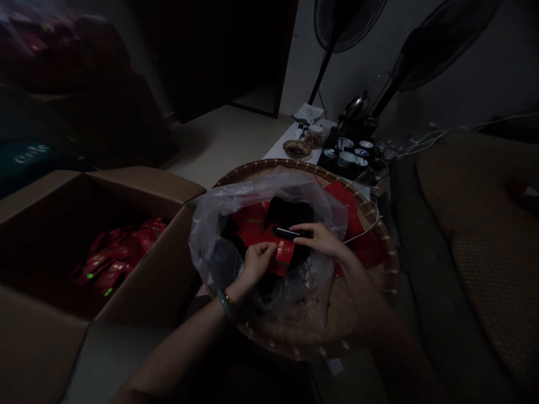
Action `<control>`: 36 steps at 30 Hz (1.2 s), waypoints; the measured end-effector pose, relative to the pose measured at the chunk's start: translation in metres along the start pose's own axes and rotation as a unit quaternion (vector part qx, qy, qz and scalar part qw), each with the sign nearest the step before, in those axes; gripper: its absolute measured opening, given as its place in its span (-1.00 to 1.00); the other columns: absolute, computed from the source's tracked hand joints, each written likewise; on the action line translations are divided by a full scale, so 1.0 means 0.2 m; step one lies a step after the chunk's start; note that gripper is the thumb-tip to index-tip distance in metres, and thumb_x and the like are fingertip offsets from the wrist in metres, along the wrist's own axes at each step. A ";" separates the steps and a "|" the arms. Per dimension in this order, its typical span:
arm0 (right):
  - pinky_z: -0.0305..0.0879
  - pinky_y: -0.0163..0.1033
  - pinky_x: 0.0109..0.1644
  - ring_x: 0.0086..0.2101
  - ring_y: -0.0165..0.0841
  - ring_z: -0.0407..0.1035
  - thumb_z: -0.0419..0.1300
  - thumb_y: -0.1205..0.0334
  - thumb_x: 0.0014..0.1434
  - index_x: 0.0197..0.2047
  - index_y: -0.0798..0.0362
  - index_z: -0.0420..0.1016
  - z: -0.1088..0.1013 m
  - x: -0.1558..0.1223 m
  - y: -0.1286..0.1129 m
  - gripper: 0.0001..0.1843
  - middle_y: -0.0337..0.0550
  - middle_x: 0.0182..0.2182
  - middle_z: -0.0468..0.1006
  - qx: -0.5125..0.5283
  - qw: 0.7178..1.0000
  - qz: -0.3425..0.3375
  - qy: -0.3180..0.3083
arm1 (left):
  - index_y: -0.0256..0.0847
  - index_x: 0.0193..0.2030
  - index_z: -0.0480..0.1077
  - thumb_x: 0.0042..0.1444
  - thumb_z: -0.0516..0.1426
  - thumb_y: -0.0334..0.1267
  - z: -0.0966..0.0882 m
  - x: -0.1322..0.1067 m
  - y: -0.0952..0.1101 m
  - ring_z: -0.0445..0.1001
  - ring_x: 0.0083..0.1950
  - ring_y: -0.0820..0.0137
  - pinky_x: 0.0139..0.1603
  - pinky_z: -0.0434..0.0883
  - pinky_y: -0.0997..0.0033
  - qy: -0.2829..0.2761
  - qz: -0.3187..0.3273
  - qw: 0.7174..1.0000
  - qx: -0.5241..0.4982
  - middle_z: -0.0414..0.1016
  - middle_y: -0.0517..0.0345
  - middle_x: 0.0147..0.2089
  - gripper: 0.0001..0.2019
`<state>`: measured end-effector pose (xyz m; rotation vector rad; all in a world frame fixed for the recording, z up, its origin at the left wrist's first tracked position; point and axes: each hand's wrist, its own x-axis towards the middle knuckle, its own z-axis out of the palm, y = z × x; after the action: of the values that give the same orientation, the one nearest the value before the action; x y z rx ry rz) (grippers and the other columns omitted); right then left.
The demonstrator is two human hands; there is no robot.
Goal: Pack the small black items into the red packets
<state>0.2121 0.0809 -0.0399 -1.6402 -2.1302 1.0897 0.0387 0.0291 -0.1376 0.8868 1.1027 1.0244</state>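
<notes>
My left hand (257,261) pinches the lower left edge of a small red packet (283,253) over a clear plastic bag (219,224). My right hand (320,238) is closed on a dark slim tool (288,232) held at the packet's top edge. The bag lies in a round woven bamboo tray (385,247) and holds dark loose material and more red packets (252,221). A green bangle (225,302) sits on my left wrist.
An open cardboard box (50,314) at left holds several red packets (115,258). Behind the tray a low table carries a tea set (349,152) and a kettle (356,106). Two standing fans (425,50) rise at the back. A woven seat (484,224) lies right.
</notes>
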 end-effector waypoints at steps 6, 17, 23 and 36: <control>0.30 -0.20 -0.07 -0.17 -0.27 0.42 0.23 0.24 -0.02 -0.17 0.05 0.52 0.00 0.01 0.03 -0.72 -0.17 -0.22 0.57 -0.010 0.999 -0.021 0.024 | -0.34 -0.41 0.50 -0.03 0.11 -0.07 0.00 0.00 -0.01 0.32 -0.47 0.45 -0.47 0.23 0.55 -0.006 0.009 1.000 0.006 0.46 0.15 -0.49 -0.67; 0.21 -0.04 -0.01 -0.10 -0.14 0.32 0.23 0.21 -0.01 -0.04 0.08 0.41 0.06 0.08 0.23 -0.58 0.01 -0.11 0.48 -0.184 0.956 -0.045 0.226 | -0.36 -0.51 0.48 -0.12 0.15 -0.07 -0.05 -0.04 0.04 0.22 -0.57 0.54 -0.53 0.15 0.57 0.000 -0.034 0.998 -0.055 0.36 0.24 -0.62 -0.68; 0.23 -0.18 -0.17 -0.29 -0.29 0.34 0.18 0.13 0.07 -0.39 0.02 0.49 0.23 -0.01 0.05 -0.85 -0.17 -0.40 0.53 -0.084 0.968 -0.091 0.220 | -0.35 -0.39 0.52 -0.13 0.18 -0.08 -0.05 -0.06 0.06 0.36 -0.46 0.44 -0.44 0.28 0.51 -0.006 -0.036 0.996 -0.085 0.50 0.13 -0.48 -0.68; 0.26 -0.30 -0.34 -0.43 -0.37 0.37 0.13 0.12 0.09 -0.45 0.06 0.51 0.35 -0.15 -0.07 -0.77 -0.19 -0.49 0.49 0.077 0.986 -0.042 0.143 | -0.30 -0.39 0.53 -0.15 0.24 -0.18 -0.10 -0.11 0.15 0.43 -0.40 0.41 -0.33 0.35 0.48 0.017 -0.016 0.991 -0.134 0.55 0.12 -0.43 -0.77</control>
<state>0.1700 0.0240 -0.0720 -1.5187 -1.8657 0.9079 0.0112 0.0184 -0.1078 0.6358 0.9763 1.1326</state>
